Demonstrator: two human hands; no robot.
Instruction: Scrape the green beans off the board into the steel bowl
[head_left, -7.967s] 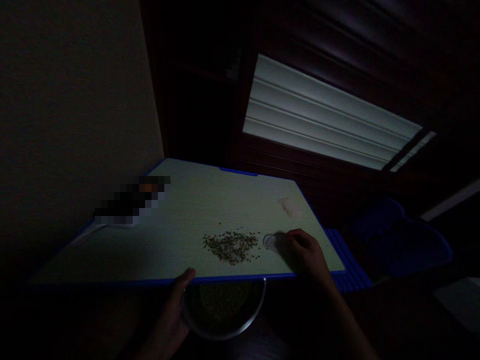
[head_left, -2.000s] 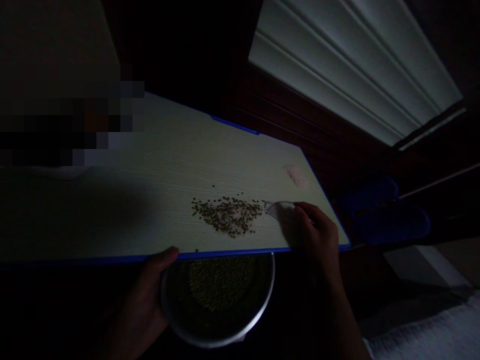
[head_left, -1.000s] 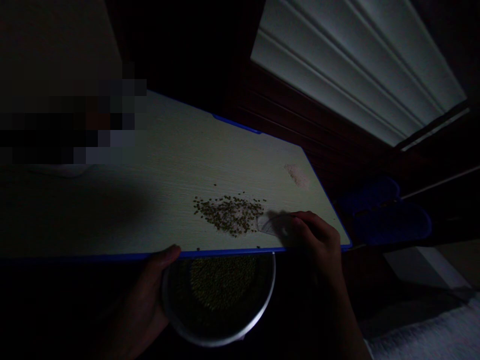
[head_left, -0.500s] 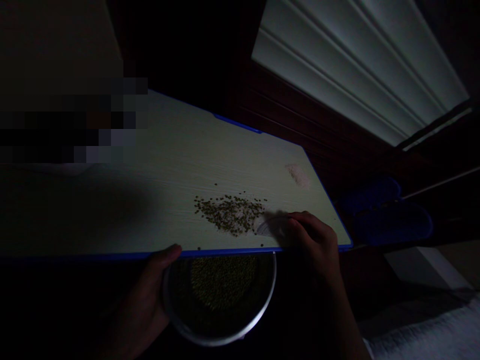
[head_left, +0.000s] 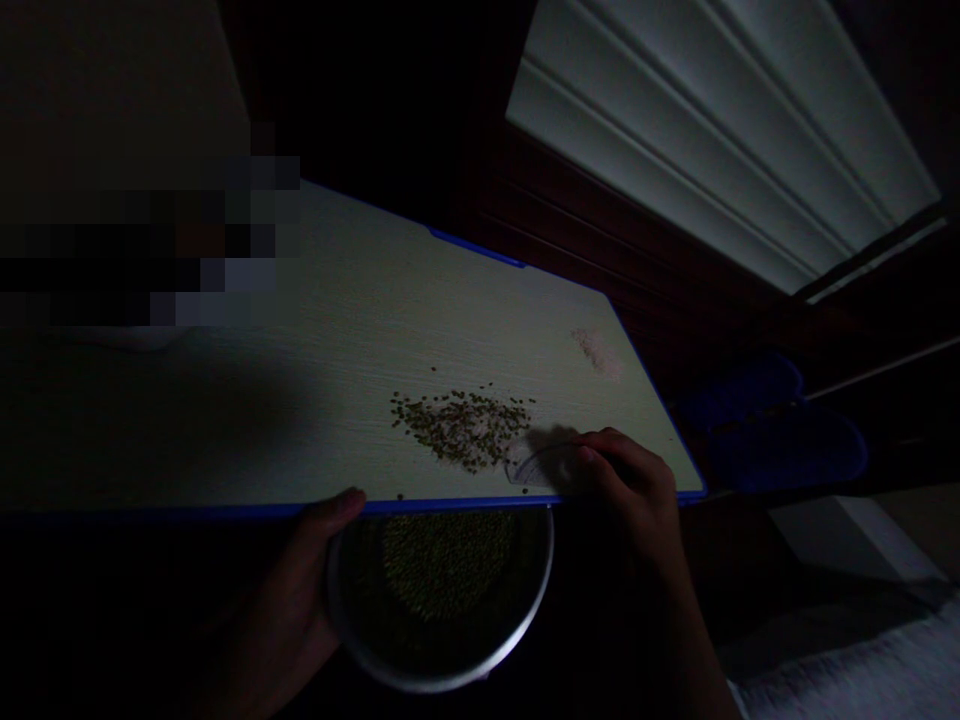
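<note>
On the pale table (head_left: 337, 300) lies a loose spread of small green beans (head_left: 465, 425), mixed with paler grains. My right hand (head_left: 630, 480) pinches a thin, see-through piece (head_left: 532, 465) with a curved dark edge, its tip at the right side of the beans; its exact kind is unclear. Below the table's front edge is a round metal bowl (head_left: 517, 640) with many green beans (head_left: 446, 560) in it. My left hand (head_left: 307, 570) grips the bowl's left side, thumb on the table edge; its other fingers are hidden.
A small pinkish-pale pile of grains (head_left: 596, 352) lies near the table's right end. Single beans sit by the front edge. Blue slippers (head_left: 780, 430) are on the floor at right. A blurred-out area covers the far left. The room is dark.
The see-through piece has dipped slightly toward the table's front edge. My left hand, the bowl and the spread of beans look the same.
</note>
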